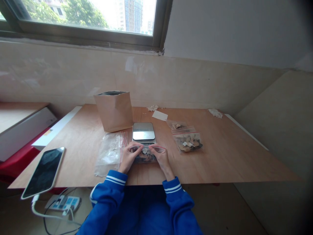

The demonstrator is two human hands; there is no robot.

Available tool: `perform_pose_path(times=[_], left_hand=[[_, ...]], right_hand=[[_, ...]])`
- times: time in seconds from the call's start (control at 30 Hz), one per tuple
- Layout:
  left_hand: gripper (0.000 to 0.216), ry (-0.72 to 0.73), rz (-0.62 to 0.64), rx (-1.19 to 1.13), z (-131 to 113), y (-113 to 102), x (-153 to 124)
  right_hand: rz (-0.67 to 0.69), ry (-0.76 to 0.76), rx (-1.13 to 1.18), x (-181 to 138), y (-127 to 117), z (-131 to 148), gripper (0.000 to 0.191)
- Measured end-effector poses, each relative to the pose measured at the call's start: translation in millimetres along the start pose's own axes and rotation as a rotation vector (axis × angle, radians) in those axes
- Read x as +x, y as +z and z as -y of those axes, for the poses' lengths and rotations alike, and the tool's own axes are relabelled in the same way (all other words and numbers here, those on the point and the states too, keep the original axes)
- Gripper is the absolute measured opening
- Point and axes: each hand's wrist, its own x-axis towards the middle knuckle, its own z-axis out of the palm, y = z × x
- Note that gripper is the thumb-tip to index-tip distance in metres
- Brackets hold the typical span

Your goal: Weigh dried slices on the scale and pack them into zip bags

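Observation:
A small clear zip bag (146,156) with dark and pale pieces inside lies near the front of the wooden table (220,156). My left hand (129,157) pinches the left end of its red-striped top edge. My right hand (160,157) pinches the right end. Both hands wear blue sleeves with white stripes. Just behind the bag sits a small digital scale (143,132) with a bare shiny plate.
An open brown paper bag (114,111) stands behind the scale. A stack of empty clear zip bags (110,152) lies left of my hands. Two filled zip bags (187,139) lie to the right. A phone (44,172) hangs over the table's left corner, cabled to a power strip (64,203).

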Motion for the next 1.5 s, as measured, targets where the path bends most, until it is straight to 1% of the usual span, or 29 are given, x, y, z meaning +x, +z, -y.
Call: perform_pose_path(times=[0.13,0.33,0.4,0.47,0.5,0.53,0.6,0.67,0.7,0.77,0.83,0.97,1.07,1.23,1.33,1.5], left_hand=[[0.02,0.014,-0.018,0.031,2,0,0],[0.02,0.026,-0.041,0.064,-2,0,0],[0.021,0.015,-0.045,0.043,-3,0,0],[0.021,0.016,-0.044,0.029,-3,0,0],[0.021,0.027,-0.042,0.029,-3,1,-1],[0.021,0.043,-0.041,0.031,-2,1,-1],[0.021,0.075,-0.046,0.031,-1,1,-1],[0.022,0.089,-0.054,0.018,2,2,-1],[0.021,0.088,-0.06,0.009,3,2,-1],[0.02,0.081,-0.072,-0.005,6,2,-1],[0.02,0.069,-0.083,-0.013,8,2,0],[0.023,0.037,-0.078,-0.05,8,1,-1],[0.024,0.038,-0.069,-0.041,6,1,-1],[0.024,0.044,-0.125,-0.007,6,0,0],[0.024,0.02,-0.147,-0.004,9,0,-1],[0.025,0.006,-0.152,0.002,11,-1,-1]], right_hand=[[-0.004,-0.039,-0.048,-1,3,0,0.022],[-0.089,-0.145,-0.15,1,4,5,0.023],[-0.168,-0.244,-0.288,1,0,15,0.028],[-0.239,-0.381,-0.546,1,-3,30,0.033],[-0.229,-0.442,-0.698,1,-3,39,0.033],[-0.169,-0.488,-0.841,1,-2,47,0.031],[0.046,-0.527,-1.053,1,5,62,0.022],[0.242,-0.525,-1.161,2,13,71,0.011],[0.299,-0.52,-1.192,4,18,73,0.008],[0.339,-0.508,-1.229,7,25,74,0.009],[0.342,-0.499,-1.244,10,29,71,0.014],[0.282,-0.508,-1.244,13,33,65,0.023],[0.25,-0.499,-1.253,12,33,62,0.024],[0.269,-0.468,-1.199,11,26,63,0.016],[0.249,-0.467,-1.214,12,19,63,0.02],[0.232,-0.516,-1.212,12,15,60,0.024]])
